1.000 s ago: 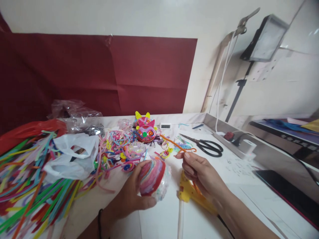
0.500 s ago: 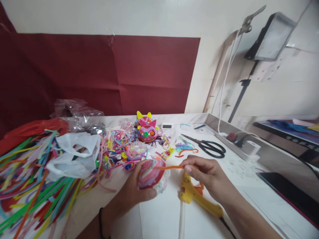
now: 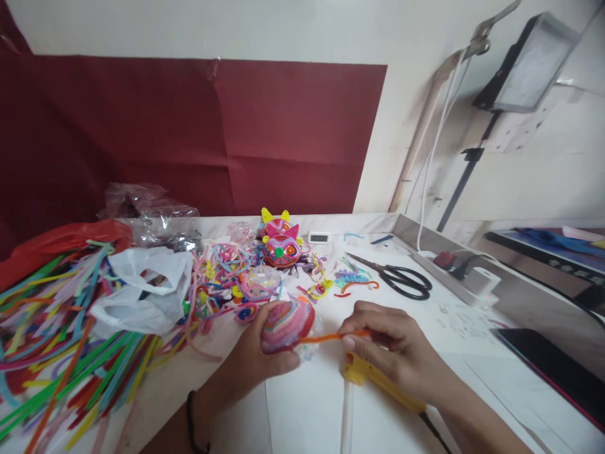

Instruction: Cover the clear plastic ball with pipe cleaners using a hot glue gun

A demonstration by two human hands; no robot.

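Observation:
My left hand (image 3: 267, 343) is closed around a rounded craft piece (image 3: 288, 325) covered in bands of pink, purple, blue and red pipe cleaner, with a clear, speckled part under it. Between the thumb and fingers of my right hand (image 3: 385, 347) is an orange pipe cleaner (image 3: 324, 338), stretched level, its far end at the lower right edge of the craft piece. Beneath my right hand lies a yellow glue gun (image 3: 392, 389), partly hidden, with a clear glue stick (image 3: 347, 416) pointing toward me.
Black-handled scissors (image 3: 401, 280) lie to the right, near a phone (image 3: 553, 372). A finished-looking animal head (image 3: 281, 249) stands behind, beside a small digital clock (image 3: 319, 238). Loose pipe cleaners (image 3: 89, 378) and a white plastic bag (image 3: 146, 296) fill the left.
My right hand has moved slightly down, carrying the orange pipe cleaner from across the craft piece's face to its lower edge. My left hand has tilted the piece a little.

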